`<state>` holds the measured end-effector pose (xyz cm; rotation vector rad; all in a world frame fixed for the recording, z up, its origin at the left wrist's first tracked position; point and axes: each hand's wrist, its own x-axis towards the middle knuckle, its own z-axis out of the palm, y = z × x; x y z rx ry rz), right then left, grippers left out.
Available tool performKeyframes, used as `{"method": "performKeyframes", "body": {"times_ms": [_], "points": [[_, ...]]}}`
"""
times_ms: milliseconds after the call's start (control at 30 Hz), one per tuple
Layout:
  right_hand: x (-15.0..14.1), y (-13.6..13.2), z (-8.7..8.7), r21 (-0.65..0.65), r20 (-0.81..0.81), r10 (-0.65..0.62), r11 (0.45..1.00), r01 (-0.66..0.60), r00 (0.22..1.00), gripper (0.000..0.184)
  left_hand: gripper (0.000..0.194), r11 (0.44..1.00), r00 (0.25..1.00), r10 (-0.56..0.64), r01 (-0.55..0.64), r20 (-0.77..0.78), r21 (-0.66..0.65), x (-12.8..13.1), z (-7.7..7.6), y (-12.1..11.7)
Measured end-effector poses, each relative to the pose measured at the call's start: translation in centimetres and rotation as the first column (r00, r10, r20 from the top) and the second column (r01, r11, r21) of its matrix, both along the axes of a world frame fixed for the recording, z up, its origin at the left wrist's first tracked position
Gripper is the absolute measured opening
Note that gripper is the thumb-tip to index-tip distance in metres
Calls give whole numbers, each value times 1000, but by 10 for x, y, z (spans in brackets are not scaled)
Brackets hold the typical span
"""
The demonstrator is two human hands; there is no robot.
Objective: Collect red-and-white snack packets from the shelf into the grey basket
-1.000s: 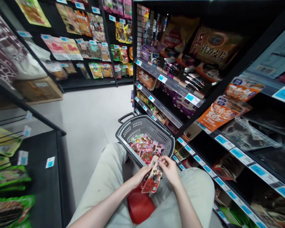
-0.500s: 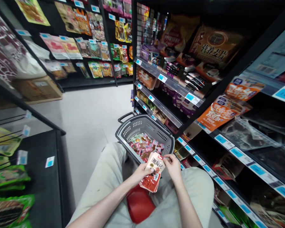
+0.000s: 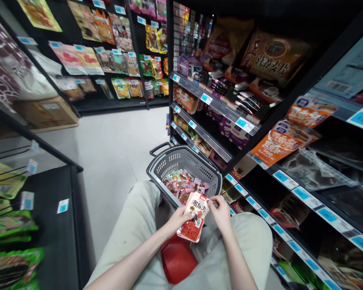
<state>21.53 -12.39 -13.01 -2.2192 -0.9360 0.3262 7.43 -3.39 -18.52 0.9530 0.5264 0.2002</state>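
Note:
A small stack of red and cream snack packets (image 3: 195, 225) is held between my knees, tilted, its printed faces turned up. My left hand (image 3: 179, 220) clamps the stack from the left side, thumb on top. At the stack's upper right corner, the thumb and fingertips of my right hand (image 3: 220, 211) pinch the edge of a packet. Just beyond the packets stands a grey shopping basket (image 3: 184, 155) with perforated walls and a dark handle. Small pink and red wrapped snacks (image 3: 184, 186) lie inside it.
Shelves with price tags (image 3: 211, 98) run close along my right, orange pouches (image 3: 278, 141) jutting out. A low black display (image 3: 51, 233) stands at left. Hanging snack bags (image 3: 90, 60) line the far wall, and a cardboard box (image 3: 45, 114) sits on the pale floor. A red seat (image 3: 177, 262) shows between my legs.
The packet stack has tilted slightly and shifted a little up and left in my hands. My right fingers keep their pinch at its upper corner. The basket has stayed in place.

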Motion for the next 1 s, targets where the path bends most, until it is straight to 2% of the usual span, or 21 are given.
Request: {"method": "performKeyframes", "body": {"times_ms": [100, 200, 300, 367, 467, 533, 600, 667, 733, 800, 833, 900, 933, 1000], "points": [[-4, 0, 3, 81, -152, 31, 997, -19, 988, 14, 36, 995, 1000, 2, -3, 5, 95, 0, -1, 2], [-9, 0, 7, 169, -383, 71, 986, -6, 921, 16, 38, 963, 998, 40, -28, -39, 268, 0, -4, 5], [-13, 1, 14, 240, -500, 142, 971, -21, 854, 16, 44, 918, 992, 82, -38, -96, 395, -1, -6, 9], [-15, 1, 16, 281, -561, 210, 958, -55, 801, 16, 43, 918, 994, 54, -10, -99, 397, -1, -6, 9], [-17, 3, 13, 314, -633, 271, 946, -80, 725, 20, 42, 961, 999, -19, 30, -41, 275, -1, -1, 6], [-20, 4, 8, 289, -629, 253, 954, -81, 735, 22, 41, 981, 997, -74, 69, 20, 184, -2, 3, 3], [-24, 6, 2, 231, -571, 216, 968, -98, 792, 22, 37, 982, 987, -143, 132, 73, 136, -2, 6, 0], [-30, 7, 1, 153, -441, 201, 977, -147, 875, 24, 34, 974, 978, -192, 180, 83, 134, -2, 4, -2], [-31, 6, 7, 47, -213, 203, 979, -198, 956, 27, 36, 971, 982, -185, 177, 37, 161, -2, -2, -1], [-21, -1, 18, -52, 57, 153, 987, -151, 986, 30, 38, 964, 990, -134, 141, -46, 224, -2, -10, 1], [-11, -8, 25, -82, 173, 84, 994, -71, 981, 30, 38, 956, 988, -125, 144, -91, 257, -2, -14, 3], [19, -31, 40, -89, 311, -151, 978, 187, 938, 31, 40, 952, 990, -93, 120, -104, 282, -3, -18, 5], [38, -47, 46, -91, 337, -298, 934, 345, 893, 32, 43, 956, 994, -71, 91, -79, 280, -3, -19, 6], [77, -86, 52, -190, 387, -490, 787, 587, 781, 31, 52, 970, 999, -25, 29, -23, 242, -3, -15, 7]]}}
